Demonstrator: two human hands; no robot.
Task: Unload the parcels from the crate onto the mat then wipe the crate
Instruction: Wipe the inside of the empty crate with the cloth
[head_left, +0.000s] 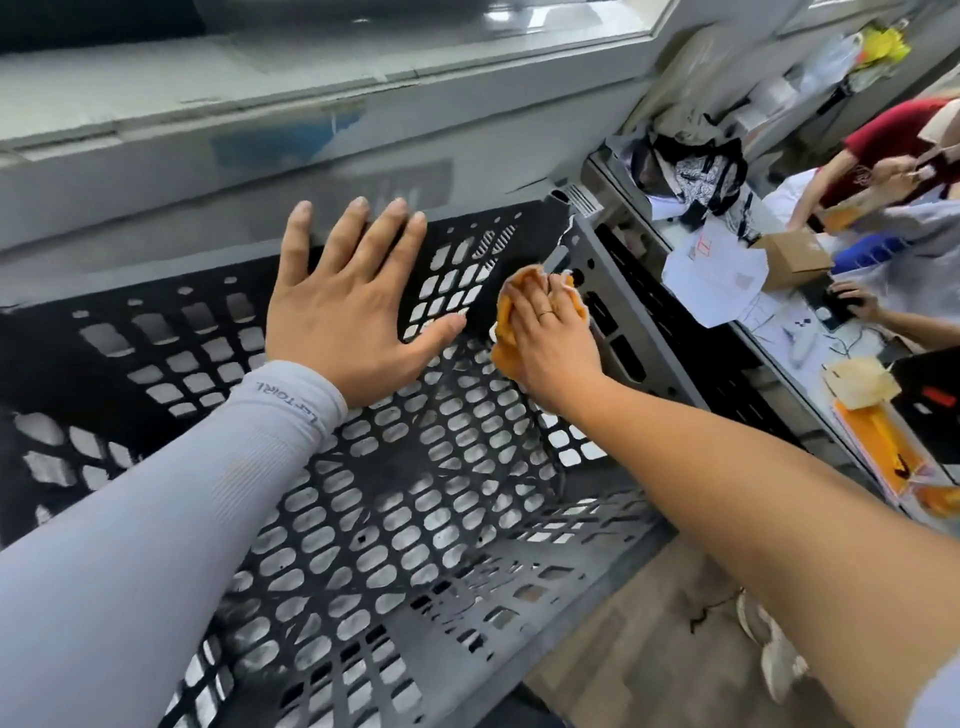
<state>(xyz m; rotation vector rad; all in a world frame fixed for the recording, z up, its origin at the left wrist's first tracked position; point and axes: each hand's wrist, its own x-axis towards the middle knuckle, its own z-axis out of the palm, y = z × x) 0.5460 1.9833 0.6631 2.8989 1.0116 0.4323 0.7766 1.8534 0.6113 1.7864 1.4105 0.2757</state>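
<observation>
A large black perforated plastic crate (171, 358) fills the middle of the view, and I see nothing lying inside it. My left hand (343, 306) lies flat with straight, spread fingers against the crate's far wall near its top edge. My right hand (550, 338) presses an orange cloth (506, 332) into the far right inner corner of the crate, fingers curled over the cloth. No parcels or mat show in this frame.
A grey window ledge (208, 119) runs behind the crate. To the right, a cluttered desk (727, 291) holds papers, a cardboard box (789, 257) and a bag, and another person (893, 150) in red works there. A brownish floor (649, 649) shows at lower right.
</observation>
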